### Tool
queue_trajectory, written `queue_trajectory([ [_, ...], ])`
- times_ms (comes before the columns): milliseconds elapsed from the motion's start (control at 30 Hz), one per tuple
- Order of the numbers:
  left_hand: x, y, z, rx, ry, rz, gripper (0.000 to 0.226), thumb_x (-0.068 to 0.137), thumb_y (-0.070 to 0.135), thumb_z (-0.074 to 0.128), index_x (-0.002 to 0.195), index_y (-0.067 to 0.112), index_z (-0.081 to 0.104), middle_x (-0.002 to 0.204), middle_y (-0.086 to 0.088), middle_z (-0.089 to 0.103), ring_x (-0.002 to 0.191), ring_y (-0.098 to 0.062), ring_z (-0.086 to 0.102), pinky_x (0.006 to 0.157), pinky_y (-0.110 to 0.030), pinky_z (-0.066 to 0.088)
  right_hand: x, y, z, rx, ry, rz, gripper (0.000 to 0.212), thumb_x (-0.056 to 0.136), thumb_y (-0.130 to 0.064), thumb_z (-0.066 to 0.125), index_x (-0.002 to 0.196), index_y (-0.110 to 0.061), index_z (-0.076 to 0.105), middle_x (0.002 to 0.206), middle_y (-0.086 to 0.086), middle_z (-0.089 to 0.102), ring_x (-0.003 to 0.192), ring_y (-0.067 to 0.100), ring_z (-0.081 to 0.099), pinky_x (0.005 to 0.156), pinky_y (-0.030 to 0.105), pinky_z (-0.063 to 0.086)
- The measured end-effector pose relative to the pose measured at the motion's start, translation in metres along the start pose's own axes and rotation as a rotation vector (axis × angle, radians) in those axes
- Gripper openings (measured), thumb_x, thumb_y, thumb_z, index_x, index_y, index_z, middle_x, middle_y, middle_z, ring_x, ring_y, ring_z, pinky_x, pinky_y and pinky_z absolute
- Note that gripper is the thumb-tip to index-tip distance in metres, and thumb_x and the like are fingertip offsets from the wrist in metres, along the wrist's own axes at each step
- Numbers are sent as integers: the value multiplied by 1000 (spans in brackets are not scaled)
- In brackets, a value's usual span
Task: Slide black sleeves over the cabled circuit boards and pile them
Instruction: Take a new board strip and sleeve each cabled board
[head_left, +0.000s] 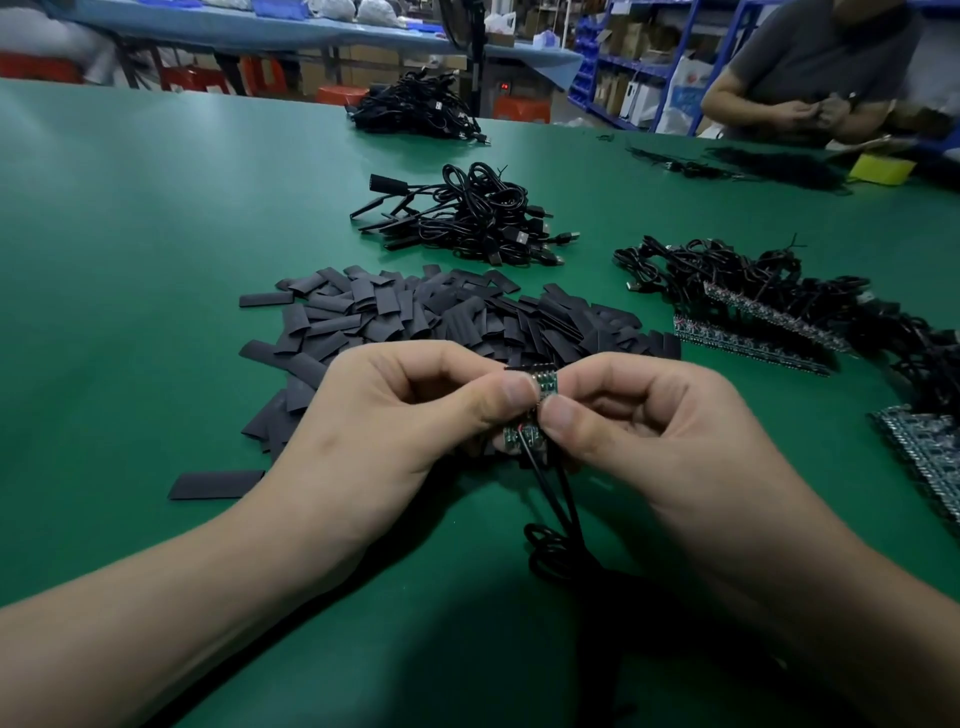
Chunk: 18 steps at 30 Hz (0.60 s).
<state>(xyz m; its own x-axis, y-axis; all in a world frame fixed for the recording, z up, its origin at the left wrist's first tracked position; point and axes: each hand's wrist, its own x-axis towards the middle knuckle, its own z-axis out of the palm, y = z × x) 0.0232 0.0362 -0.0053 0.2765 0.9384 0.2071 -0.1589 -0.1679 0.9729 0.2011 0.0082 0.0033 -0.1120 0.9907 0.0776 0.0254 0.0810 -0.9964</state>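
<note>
Together, left hand (374, 415) and right hand (649, 431) pinch a green circuit board (546, 386).

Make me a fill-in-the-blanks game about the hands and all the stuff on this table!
1. The left hand and right hand pinch a small ____ circuit board.
2. A thin ____ cable hangs below it.
3. The small block at far right is ____.
Missing words: green, black, yellow.
</note>
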Motion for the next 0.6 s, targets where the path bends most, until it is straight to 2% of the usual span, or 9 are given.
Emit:
queue_trajectory([
  [200, 0, 1, 1, -50, -24, -13, 19, 65, 36, 76, 67, 17, 77, 59, -4, 66, 53, -8, 56, 54, -14, 47, 0, 0, 2, 130, -57, 79, 22, 68, -27, 76, 85, -12, 76, 96, 26, 75, 80, 22, 67, 77, 26, 58],
  [333, 1, -2, 1, -138, -65, -43, 12, 70, 26, 85, 75, 17, 79, 67, -7, 69, 60, -12, 61, 61, -18, 52, 0, 3, 0, 230, -85, 116, 33, 70, -24, 76, 94, -2, 72, 93, 25, 75, 78, 21, 69, 76, 26, 59],
  [400, 1, -2, 1, -159, -68, -36, 13, 73, 30, 81, 76, 18, 79, 66, -3, 70, 59, -10, 62, 61, -17, 53, 2, 3, 0, 273, -101, 119, 28, 74, -21, 77, 95, -3, 72, 93, 24, 75, 77, 20, 69, 75, 25, 60],
  [467, 1, -1, 2, -126, -30, 9, 10, 75, 28, 86, 75, 20, 80, 63, 1, 69, 55, -6, 61, 57, -15, 50, 3, 3, 0, 265, -86, 105, 21, 77, -21, 80, 92, -8, 73, 96, 28, 74, 77, 22, 68, 74, 25, 59],
  [533, 1, -1, 2, -71, 56, 72, 13, 70, 29, 85, 74, 19, 79, 61, 2, 69, 53, -3, 61, 55, -12, 49, 6, 5, -2, 196, -6, 61, 12, 75, -25, 80, 84, -18, 76, 85, 20, 74, 74, 24, 65, 72, 26, 58],
  [600, 0, -1, 0, 17, 113, 151, 14, 70, 33, 82, 72, 19, 78, 62, 4, 70, 55, -2, 60, 57, -11, 48, 8, 7, -5, 117, 131, -2, 11, 75, -28, 75, 80, -19, 75, 75, 7, 73, 69, 20, 67, 67, 26, 59],
])
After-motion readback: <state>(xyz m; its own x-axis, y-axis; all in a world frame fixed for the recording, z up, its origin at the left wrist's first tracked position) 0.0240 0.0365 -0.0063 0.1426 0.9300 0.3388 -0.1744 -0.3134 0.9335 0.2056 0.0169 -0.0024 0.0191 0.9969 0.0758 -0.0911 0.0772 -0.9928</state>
